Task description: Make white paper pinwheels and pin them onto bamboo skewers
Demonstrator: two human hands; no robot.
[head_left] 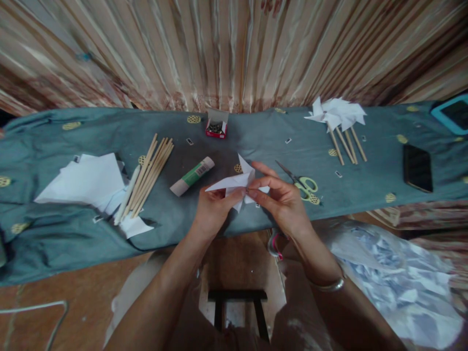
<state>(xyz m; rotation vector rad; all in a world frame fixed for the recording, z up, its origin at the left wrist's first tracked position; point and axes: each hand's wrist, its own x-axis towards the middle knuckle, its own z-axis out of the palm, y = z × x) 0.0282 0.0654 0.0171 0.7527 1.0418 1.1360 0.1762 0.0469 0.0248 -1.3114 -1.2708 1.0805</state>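
A white folded paper piece, shaped like a pinwheel, is held above the teal-covered table. My left hand pinches its lower left side, fingers closed on the paper. My right hand pinches the centre of the paper with thumb and forefinger, the other fingers curled. A glue stick lies just left of the hands. Green-handled scissors lie just right of my right hand.
A bundle of wooden sticks lies on white paper sheets at left. A small red box of pins stands at the back. Finished paper pinwheels on sticks lie at right, beside a black phone. A striped curtain hangs behind.
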